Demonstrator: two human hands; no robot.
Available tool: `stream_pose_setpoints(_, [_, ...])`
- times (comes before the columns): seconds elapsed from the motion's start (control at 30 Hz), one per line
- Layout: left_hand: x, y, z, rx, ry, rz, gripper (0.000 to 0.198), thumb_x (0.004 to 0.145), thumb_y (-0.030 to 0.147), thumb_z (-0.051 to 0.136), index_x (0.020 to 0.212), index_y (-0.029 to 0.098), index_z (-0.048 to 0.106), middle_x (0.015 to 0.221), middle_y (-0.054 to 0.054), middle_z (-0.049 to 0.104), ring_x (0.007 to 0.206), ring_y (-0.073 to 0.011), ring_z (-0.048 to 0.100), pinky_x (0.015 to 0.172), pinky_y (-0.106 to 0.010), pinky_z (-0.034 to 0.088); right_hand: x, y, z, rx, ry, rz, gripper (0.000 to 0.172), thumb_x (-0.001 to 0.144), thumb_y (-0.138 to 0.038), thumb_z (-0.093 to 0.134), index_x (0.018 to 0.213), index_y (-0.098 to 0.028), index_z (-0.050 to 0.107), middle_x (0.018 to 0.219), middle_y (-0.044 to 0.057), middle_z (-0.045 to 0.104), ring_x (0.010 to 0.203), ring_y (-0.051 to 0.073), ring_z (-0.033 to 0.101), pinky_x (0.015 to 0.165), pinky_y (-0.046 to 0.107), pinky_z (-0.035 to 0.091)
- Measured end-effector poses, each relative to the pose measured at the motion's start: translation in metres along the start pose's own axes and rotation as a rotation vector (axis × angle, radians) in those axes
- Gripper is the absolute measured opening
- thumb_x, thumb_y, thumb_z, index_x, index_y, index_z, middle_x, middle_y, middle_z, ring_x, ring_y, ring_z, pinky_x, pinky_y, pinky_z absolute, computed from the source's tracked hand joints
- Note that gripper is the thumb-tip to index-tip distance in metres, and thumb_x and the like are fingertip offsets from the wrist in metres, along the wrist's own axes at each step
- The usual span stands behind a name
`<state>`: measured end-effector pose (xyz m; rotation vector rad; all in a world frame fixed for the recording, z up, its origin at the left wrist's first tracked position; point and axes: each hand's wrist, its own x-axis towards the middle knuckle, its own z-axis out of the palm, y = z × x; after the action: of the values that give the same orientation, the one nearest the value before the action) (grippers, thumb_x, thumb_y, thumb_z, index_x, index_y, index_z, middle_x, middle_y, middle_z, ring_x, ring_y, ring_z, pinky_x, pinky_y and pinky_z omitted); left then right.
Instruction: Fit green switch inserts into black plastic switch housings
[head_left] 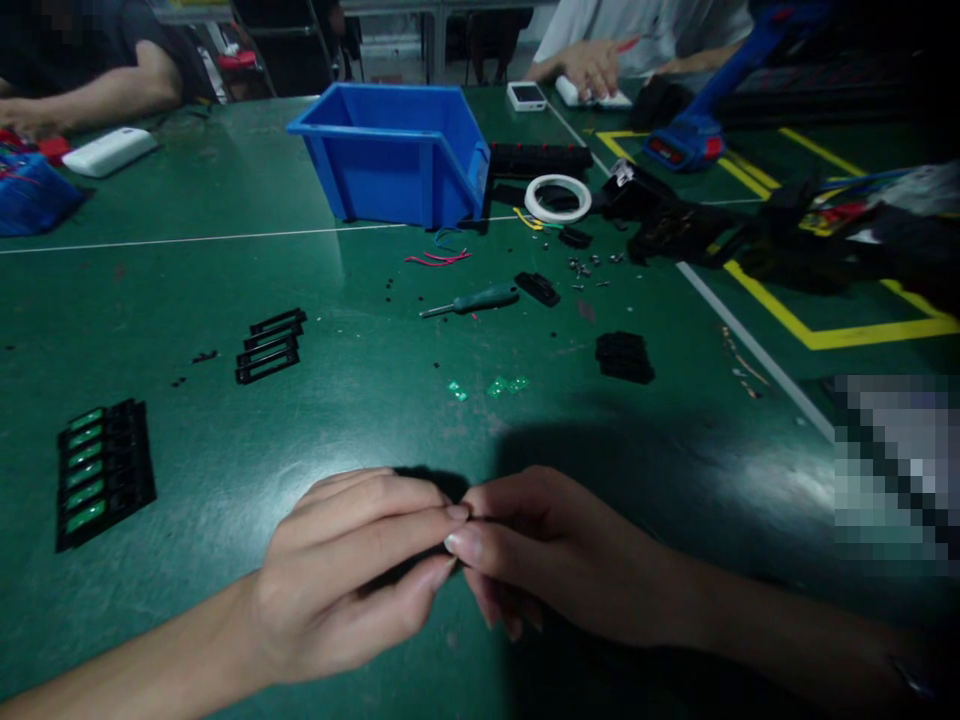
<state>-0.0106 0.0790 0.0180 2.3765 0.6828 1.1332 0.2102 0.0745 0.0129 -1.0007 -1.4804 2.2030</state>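
Note:
My left hand and my right hand meet at the fingertips above the near part of the table. Both are closed in a pinch; a dark sliver shows between the fingers, but what they hold is mostly hidden. Just beyond them lie small clear green pieces. To the left is a row of black frames with green inserts. Farther back sit several black rectangular frames, and a stack of black parts lies at the right.
A blue bin stands at the back. A screwdriver, loose screws, red wires and a white tape roll lie before it. At the back right is a blue power tool. Two other people sit across the table.

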Motion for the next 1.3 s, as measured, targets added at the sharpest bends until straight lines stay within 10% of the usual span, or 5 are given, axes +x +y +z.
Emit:
stream_pose_setpoints(1.0, [-0.008,-0.003,-0.008,-0.658,-0.375,-0.807,0.033,0.098,0.035,0.06,0.128,0.026,0.05,0.093,0.0,0.062,0.085,-0.0156,0.057,0.071,-0.027,0.042,0.001,0.008,0.007,0.035,0.219,-0.177,0.026,0.084,-0.036,0.078,0.089,-0.017,0.061,0.076,-0.002,0.055,0.065,0.01,0.045,0.062,0.025,0.036])
stream_pose_setpoints(1.3, [0.003,-0.001,-0.009,-0.748,-0.408,-0.896,0.023,0.096,0.037,0.063,0.107,0.021,0.052,0.092,0.001,0.056,0.082,-0.0129,0.05,0.069,-0.025,0.038,0.001,0.007,0.008,0.076,0.209,-0.195,0.021,0.089,-0.034,0.075,0.093,-0.016,0.064,0.083,-0.001,0.058,0.073,0.011,0.05,0.066,0.023,0.039])
